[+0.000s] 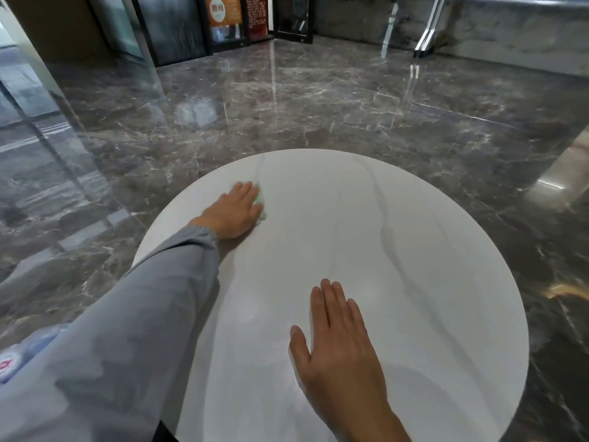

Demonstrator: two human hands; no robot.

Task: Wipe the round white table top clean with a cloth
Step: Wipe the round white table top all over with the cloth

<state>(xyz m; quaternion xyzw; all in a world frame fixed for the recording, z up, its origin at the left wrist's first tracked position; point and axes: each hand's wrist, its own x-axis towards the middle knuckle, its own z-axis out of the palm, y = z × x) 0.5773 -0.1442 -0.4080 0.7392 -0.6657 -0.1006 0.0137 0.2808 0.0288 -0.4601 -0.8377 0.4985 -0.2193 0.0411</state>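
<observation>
The round white table top, faintly veined in grey, fills the lower middle of the view. My left hand, in a grey sleeve, lies flat with straight fingers on a pale green cloth near the table's far left edge; only the cloth's right fringe shows past my fingers. My right hand rests palm down with straight fingers on the bare table near the front, holding nothing.
Glossy dark marble floor surrounds the table. Glass panels and a metal frame stand at the left. Dark doors with an orange poster line the back wall, and metal legs lean at the back right.
</observation>
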